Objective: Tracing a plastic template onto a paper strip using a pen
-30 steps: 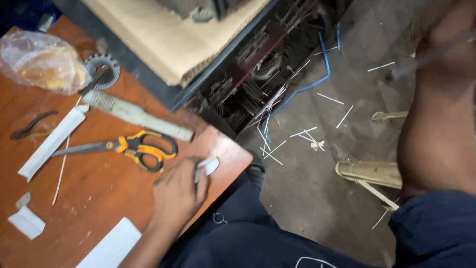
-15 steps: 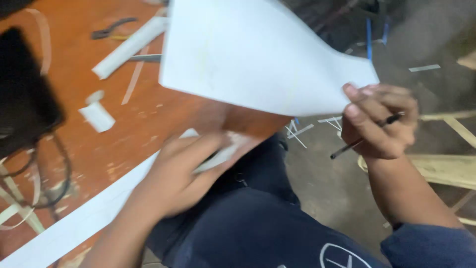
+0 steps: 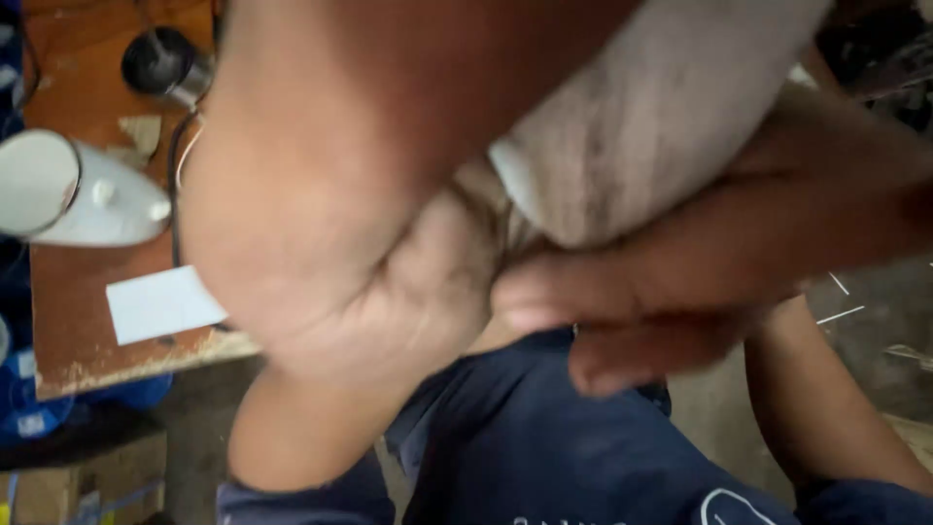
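Both of my hands are raised very close to the camera and fill most of the head view, blurred. My left hand (image 3: 369,224) rises from the lower left, its palm pressed against the edge of a pale white sheet (image 3: 661,117) held up at the top. From the right, my right hand (image 3: 700,292) curls its fingers under the same sheet. No other object shows in either hand.
A brown wooden table (image 3: 78,331) lies at the left with a small white paper piece (image 3: 160,303), a white rounded object (image 3: 68,190), a black round object (image 3: 155,60) and a black cable. My dark blue clothing (image 3: 544,447) is below. Grey floor (image 3: 865,301) shows at the right.
The view has swung left along the table. The sheet and both hands have come up close to the camera. The thin dark stick seen in my right hand is out of sight.
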